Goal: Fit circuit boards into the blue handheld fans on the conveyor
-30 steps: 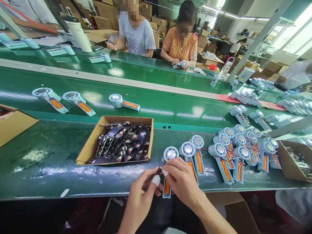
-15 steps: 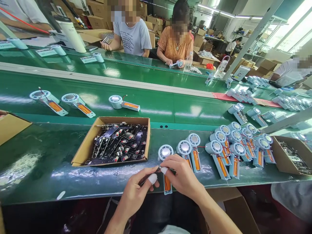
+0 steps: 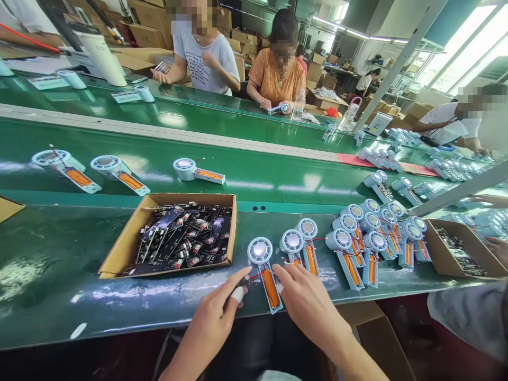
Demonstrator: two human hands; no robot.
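Observation:
A pale blue hand fan unit (image 3: 260, 250) lies on the green bench in front of me, its open handle showing an orange battery (image 3: 271, 287) and red wires. My left hand (image 3: 214, 317) pinches a small dark circuit board (image 3: 243, 282) between forefinger and a thumb in a white finger cot, just left of the handle. My right hand (image 3: 311, 304) lies with fingers stretched out, its tips touching the handle's right edge.
A cardboard box (image 3: 119, 253) of dark circuit boards sits to the left. Several more fan units (image 3: 357, 241) lie in a row to the right, beside another box (image 3: 436, 254). Fans (image 3: 194, 170) ride the conveyor behind. People work across the line and at my right.
Both hands have lowered from above the fan's handle to its two sides. The left hand now holds the board down at the handle; the right hand's fingers have spread out.

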